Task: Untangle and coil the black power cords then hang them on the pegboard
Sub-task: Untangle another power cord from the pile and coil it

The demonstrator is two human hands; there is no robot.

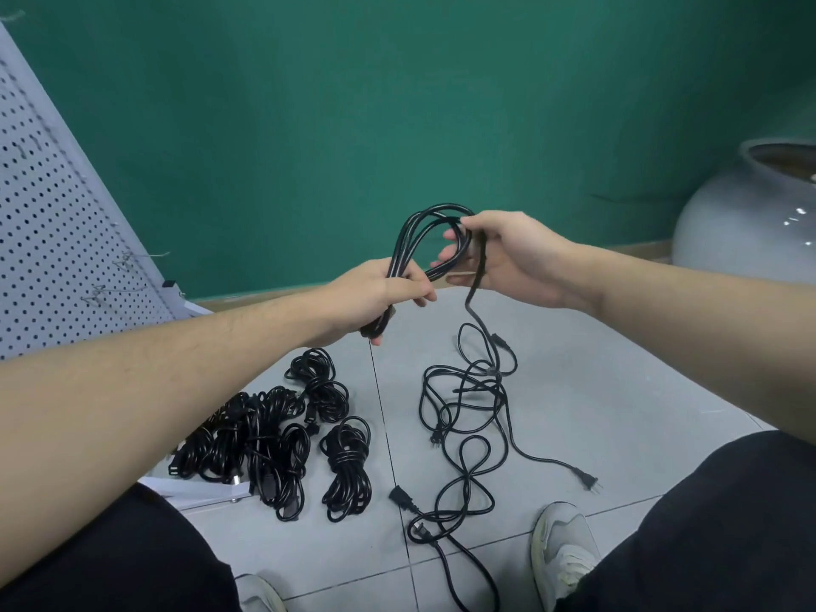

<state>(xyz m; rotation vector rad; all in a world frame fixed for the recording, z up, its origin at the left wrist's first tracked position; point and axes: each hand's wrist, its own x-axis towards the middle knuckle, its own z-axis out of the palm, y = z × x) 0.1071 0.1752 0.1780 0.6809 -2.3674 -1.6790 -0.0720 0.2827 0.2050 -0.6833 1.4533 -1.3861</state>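
Coiling in progress. The left hand (375,293) grips the gathered loops of a black power cord (424,240), its fingers curled round the bundle; the right hand (508,258) pinches the top of the newest loop. The uncoiled tail (477,390) drops straight below the right hand to the tiled floor (596,390), tangled there. Finished coils (282,439) lie left, near the pegboard (57,223).

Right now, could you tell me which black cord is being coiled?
The cord looped between the left hand and right hand; the others lie on the floor.
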